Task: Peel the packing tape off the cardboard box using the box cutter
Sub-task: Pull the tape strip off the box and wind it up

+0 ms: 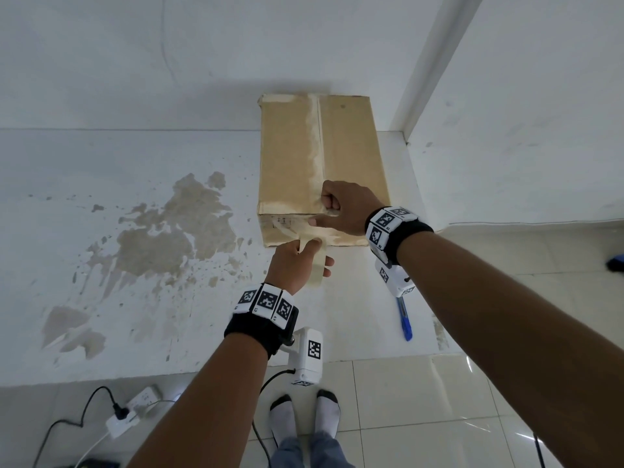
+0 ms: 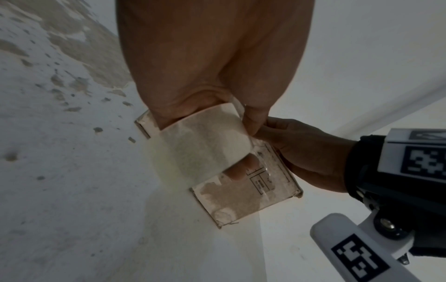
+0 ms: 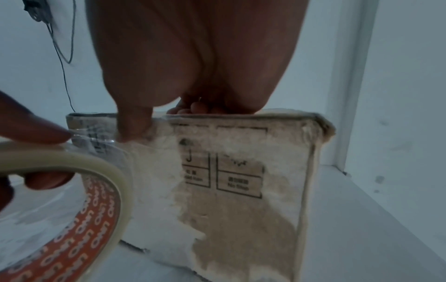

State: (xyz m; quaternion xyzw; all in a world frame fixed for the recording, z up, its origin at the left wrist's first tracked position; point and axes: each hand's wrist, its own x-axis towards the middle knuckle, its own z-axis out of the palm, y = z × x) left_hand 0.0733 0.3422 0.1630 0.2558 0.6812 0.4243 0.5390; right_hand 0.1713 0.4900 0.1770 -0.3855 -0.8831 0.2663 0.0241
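Observation:
A worn cardboard box [image 1: 347, 146] lies on a white ledge, with a pale tape strip [image 1: 315, 136] running down its top seam. My left hand [image 1: 290, 265] grips a roll of packing tape [image 1: 315, 265] just in front of the box's near face. A stretch of tape runs from the roll up to that face. The roll [image 3: 108, 181] has an orange printed core. My right hand [image 1: 344, 204] sits as a fist on the box's top front edge, thumb [image 3: 135, 124] pressed on the near face. The blue box cutter [image 1: 404, 319] lies on the ledge below my right wrist, untouched.
The ledge [image 1: 162, 238] is stained brown to the left of the box. A white pillar [image 1: 432, 62] and wall close in the box's right side. On the tiled floor below lie a power strip [image 1: 131, 413] with cables and my socked feet [image 1: 304, 417].

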